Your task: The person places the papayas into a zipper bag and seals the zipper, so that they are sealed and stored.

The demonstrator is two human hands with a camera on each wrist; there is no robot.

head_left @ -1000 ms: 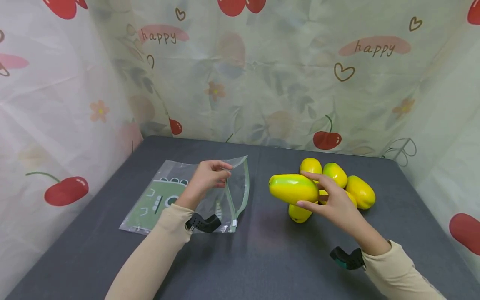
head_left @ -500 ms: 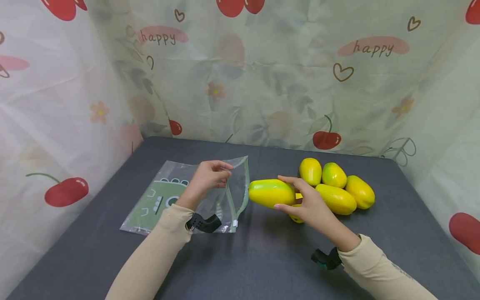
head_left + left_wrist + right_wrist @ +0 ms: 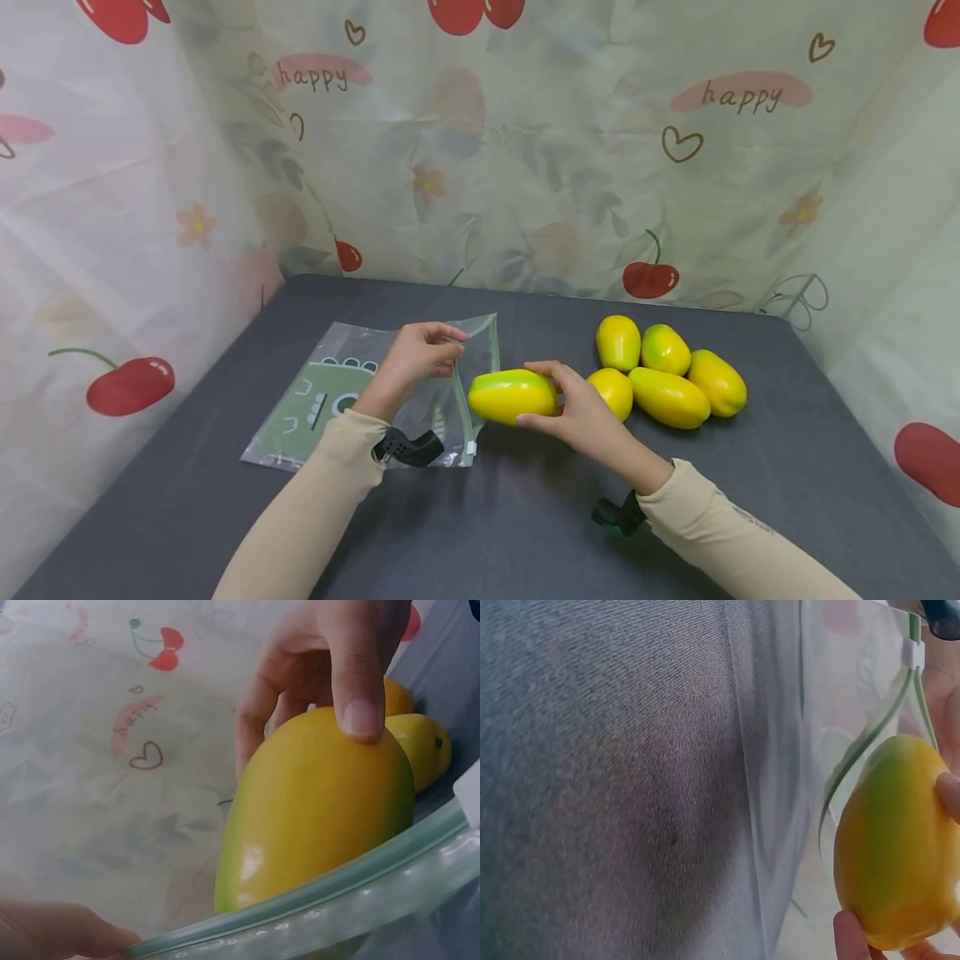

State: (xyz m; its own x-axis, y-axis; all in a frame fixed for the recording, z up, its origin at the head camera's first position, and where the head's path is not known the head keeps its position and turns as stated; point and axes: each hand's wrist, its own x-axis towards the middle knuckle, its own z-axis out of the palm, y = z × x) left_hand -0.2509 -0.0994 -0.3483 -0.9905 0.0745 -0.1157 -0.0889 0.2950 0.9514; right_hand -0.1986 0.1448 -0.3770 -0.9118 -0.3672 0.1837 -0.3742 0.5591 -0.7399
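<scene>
A clear zip bag with a green printed character lies on the table, its green-edged mouth facing right. My left hand pinches the upper edge of that mouth, holding it parted. In my right hand is a yellow-green mango, gripped by its right end between thumb and fingers. Its free end is at the bag's opening. The left wrist view has the mango just beyond the green zip strip. A white slider shows at one end of the strip in the right wrist view.
Several more mangoes sit grouped on the right of the dark table, one close behind my right hand. A printed curtain surrounds the table at the back and sides. A thin wire hangs near the back right corner.
My right hand has carried the mango left and slightly down, from above the other mangoes to the bag's mouth. The left hand keeps its hold on the bag edge, nearly still.
</scene>
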